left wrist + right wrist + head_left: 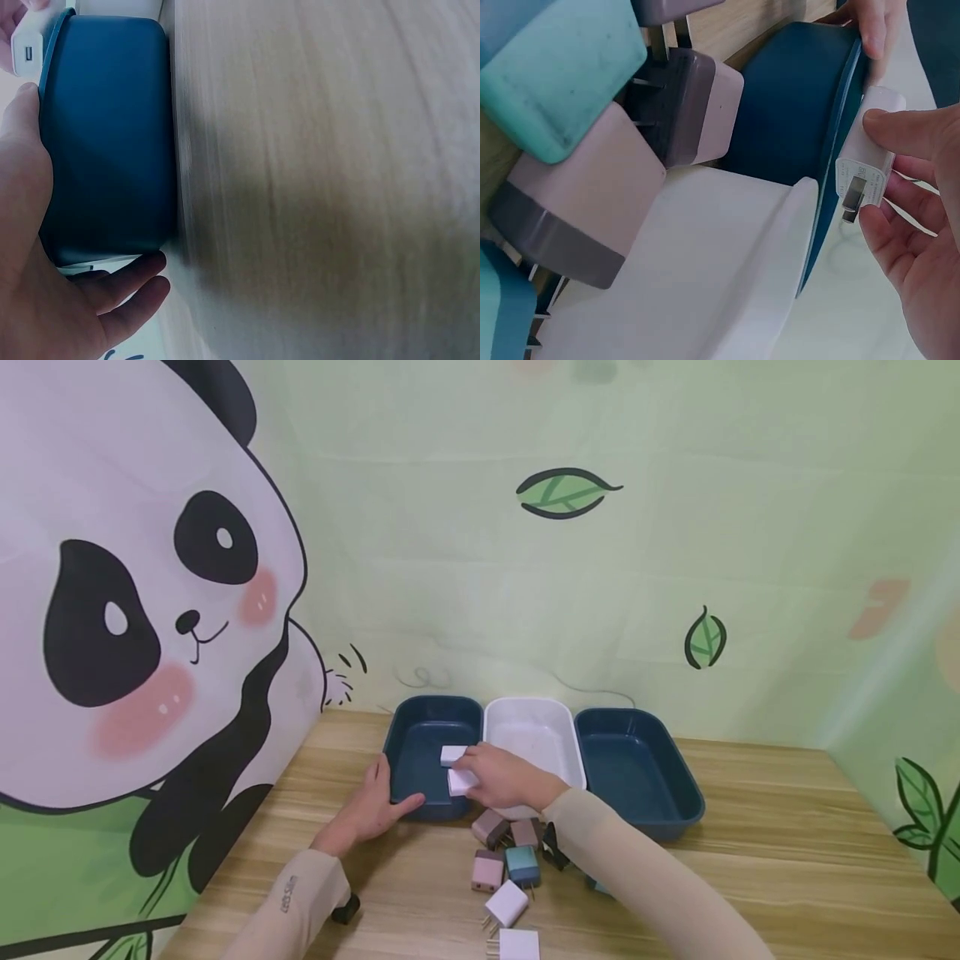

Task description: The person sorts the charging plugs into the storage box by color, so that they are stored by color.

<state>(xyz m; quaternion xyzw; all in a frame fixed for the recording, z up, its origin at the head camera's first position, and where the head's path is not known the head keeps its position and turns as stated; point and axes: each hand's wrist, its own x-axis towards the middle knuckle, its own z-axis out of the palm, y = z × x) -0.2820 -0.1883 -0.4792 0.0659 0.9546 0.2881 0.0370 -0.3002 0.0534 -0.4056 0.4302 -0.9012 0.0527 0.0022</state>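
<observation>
My right hand [506, 779] is over the right side of the left dark blue bin [435, 708]. It pinches a white charger plug [874, 139] between thumb and fingers, metal prongs showing in the right wrist view. A second white block [453, 756] shows at its fingertips in the head view. My left hand [373, 806] grips the near left corner of that bin, thumb at the front rim and fingers round the side. In the left wrist view, the charger's USB port end [28, 52] appears just above the bin's rim.
A white bin [536, 706] and another dark blue bin [637, 777] stand in a row to the right. In front lie several chargers: pink-and-brown ones [488, 870], a teal one [522, 865], white ones [507, 903]. A patterned cloth wall [450, 568] stands behind the wooden table [787, 860].
</observation>
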